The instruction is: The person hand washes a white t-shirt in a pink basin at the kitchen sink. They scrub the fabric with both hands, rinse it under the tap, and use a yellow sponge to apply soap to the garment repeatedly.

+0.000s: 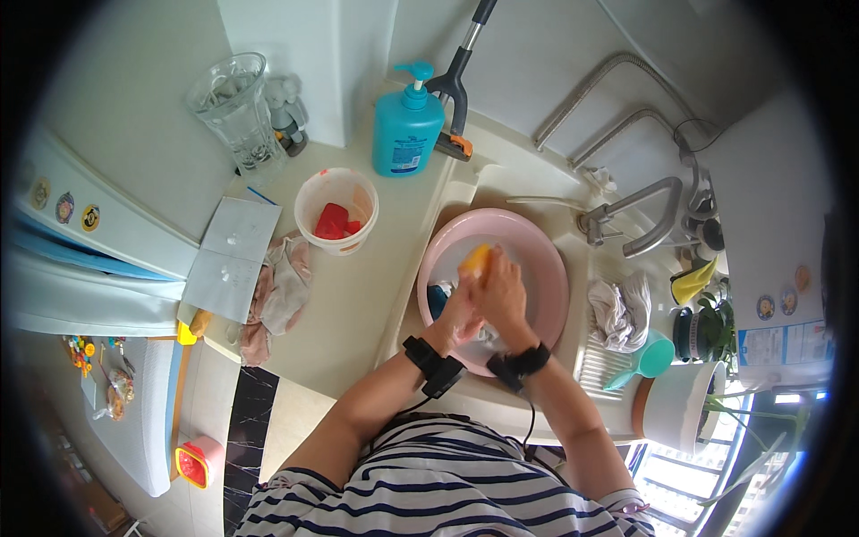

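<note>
Both hands are together above a pink plastic basin [557,295] that stands in a sink. Between them is a yellow bar [478,256], blurred, perhaps soap. My left hand [459,312] grips it from the left, and my right hand [504,288] closes over it from the right. The fingers look wet, and the overlap hides part of the bar. Cloudy water fills the basin below. A dark blue cloth [437,301] shows in it left of my left hand, and pale fabric [488,333] lies under my wrists.
A metal faucet [661,215] reaches in at the right, near a bunched white cloth [621,312] and a turquoise scoop [652,356] on the ribbed drainboard. Left stand a blue pump bottle [408,131], a white tub [337,211] with red pieces, a crumpled cloth [282,288] and a glass vase [241,114].
</note>
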The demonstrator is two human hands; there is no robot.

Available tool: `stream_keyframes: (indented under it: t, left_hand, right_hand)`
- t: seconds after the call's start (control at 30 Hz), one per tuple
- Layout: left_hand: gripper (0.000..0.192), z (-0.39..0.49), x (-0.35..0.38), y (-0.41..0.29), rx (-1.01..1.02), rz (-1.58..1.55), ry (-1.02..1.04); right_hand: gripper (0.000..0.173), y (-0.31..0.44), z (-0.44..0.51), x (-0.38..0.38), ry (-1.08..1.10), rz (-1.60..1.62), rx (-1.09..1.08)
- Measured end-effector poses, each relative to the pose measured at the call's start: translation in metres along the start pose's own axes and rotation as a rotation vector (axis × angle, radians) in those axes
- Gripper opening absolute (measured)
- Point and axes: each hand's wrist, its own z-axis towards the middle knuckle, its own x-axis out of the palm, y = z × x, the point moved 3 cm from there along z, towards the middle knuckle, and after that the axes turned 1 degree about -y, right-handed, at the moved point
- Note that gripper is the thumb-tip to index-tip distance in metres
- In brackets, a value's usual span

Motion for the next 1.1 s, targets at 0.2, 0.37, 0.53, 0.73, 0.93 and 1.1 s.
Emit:
stream_keyframes:
  t: [0.2, 0.37, 0.53, 0.73, 0.93, 1.1]
  left_hand:
    - [0.065, 0.007, -0.012, 0.001, -0.122, -0.158, 0.215]
    - [0.068, -0.005, 0.004, -0.011, 0.032, -0.005, -0.033]
    - [0.072, -0.016, 0.033, -0.025, 0.034, -0.049, 0.303]
    - [0.071, 0.002, 0.022, -0.002, -0.192, -0.614, 0.717]
    - [0.068, -0.006, 0.008, 0.006, -0.220, -0.798, 0.732]
    - [0.067, -0.009, 0.009, -0.016, -0.058, -0.027, 0.199]
  right_hand:
    - [0.066, -0.003, -0.007, 0.007, 0.052, 0.220, 0.257]
    - [0.056, 0.005, 0.000, 0.004, -0.135, -0.008, -0.004]
    - [0.052, -0.040, 0.031, -0.011, 0.018, 0.713, 0.513]
    - [0.058, -0.022, 0.010, -0.002, 0.027, -0.095, -0.035]
    - [0.068, -0.014, 0.006, 0.015, -0.029, -0.013, 0.066]
    - [0.062, -0.002, 0.011, -0.001, 0.020, 0.104, 0.194]
